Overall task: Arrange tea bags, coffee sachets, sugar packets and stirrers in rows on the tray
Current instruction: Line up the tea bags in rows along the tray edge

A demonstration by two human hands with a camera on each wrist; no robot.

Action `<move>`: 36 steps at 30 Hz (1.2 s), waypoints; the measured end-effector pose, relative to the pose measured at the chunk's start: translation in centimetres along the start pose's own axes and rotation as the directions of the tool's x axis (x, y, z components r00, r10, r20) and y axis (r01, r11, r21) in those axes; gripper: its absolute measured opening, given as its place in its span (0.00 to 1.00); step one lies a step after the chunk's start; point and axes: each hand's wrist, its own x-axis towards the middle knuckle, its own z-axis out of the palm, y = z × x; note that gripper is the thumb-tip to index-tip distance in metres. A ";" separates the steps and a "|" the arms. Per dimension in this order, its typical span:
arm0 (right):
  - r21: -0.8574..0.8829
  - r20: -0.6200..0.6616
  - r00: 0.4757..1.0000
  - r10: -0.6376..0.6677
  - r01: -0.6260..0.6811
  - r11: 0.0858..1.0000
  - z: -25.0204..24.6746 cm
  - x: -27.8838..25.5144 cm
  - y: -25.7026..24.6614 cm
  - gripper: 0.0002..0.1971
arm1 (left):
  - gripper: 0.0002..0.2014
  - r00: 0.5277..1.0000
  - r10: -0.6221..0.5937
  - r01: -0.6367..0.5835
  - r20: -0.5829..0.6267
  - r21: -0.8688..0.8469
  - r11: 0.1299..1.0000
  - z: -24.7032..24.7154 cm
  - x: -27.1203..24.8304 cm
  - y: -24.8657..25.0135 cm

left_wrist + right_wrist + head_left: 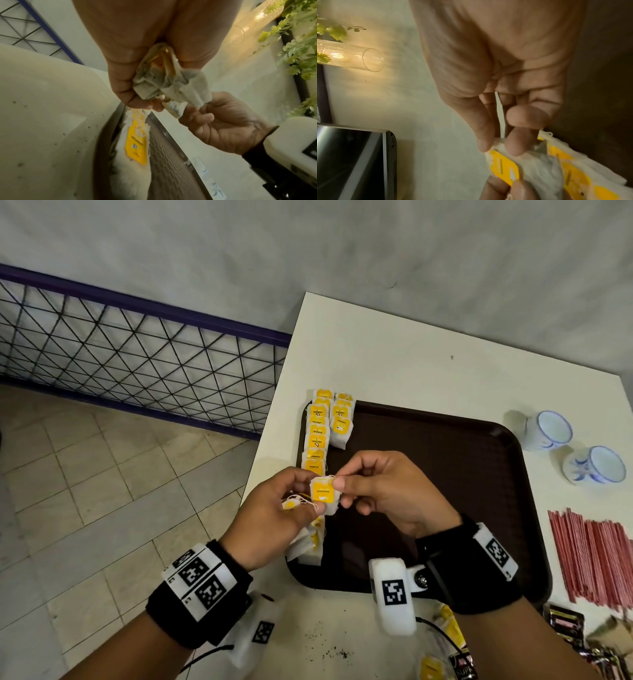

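Both hands meet above the left part of the dark brown tray [445,474]. My left hand [274,515] grips a bunch of tea bags [171,81] with tangled strings. My right hand [383,491] pinches one yellow-tagged tea bag [323,491] at its top edge, thumb and forefinger on it; the same tea bag [505,165] shows close up in the right wrist view. Two columns of tea bags [317,433] lie along the tray's left rim, the second column [341,419] short. Loose tea bags [310,542] lie under my left hand.
Red stirrers [596,556] lie in a bundle right of the tray. Dark sachets [565,625] and more packets sit at the near right. Two blue-and-white cups [548,429] stand at the far right. The table's left edge drops to a tiled floor.
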 end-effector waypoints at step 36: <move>0.166 -0.189 0.976 0.108 -0.077 0.983 -2.3 7.5 0.5 0.02 | 0.03 0.929 -0.175 0.076 -0.325 -0.293 0.953 -1.1 -0.3 -1.1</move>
